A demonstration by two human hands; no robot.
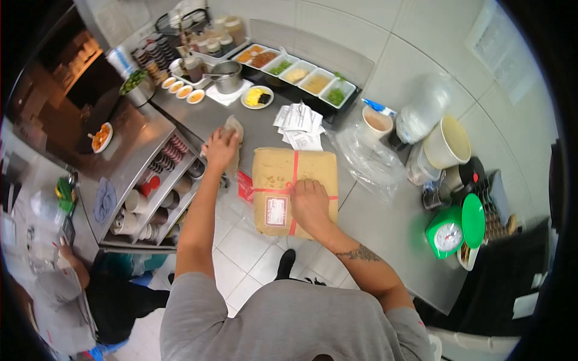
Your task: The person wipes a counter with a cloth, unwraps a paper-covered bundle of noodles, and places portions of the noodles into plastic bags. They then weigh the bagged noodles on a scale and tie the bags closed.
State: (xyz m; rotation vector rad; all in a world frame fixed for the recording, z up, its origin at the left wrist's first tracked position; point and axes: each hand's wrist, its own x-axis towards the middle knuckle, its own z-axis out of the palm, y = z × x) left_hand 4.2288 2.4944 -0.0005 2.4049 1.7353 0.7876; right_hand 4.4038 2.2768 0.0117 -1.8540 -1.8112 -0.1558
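Observation:
A brown paper package (271,165), tied crosswise with red ribbon and bearing a red-framed label, sits at the counter's front edge. My right hand (310,204) is on the package where the ribbons cross, its fingers bent round the ribbon. To the left, my left hand (221,147) rests on a beige cloth (235,127) on the metal counter, fingers spread over its edge. A red plastic piece (245,185) lies between my left hand and the package. Printed paper slips (299,125) lie just behind the package.
Behind are a tray of toppings (316,82), a metal pot (227,77) and a small plate (257,97). On the right are a plastic bag (370,159), tubs (447,143) and a green scale (447,236). Another person (60,295) stands at lower left.

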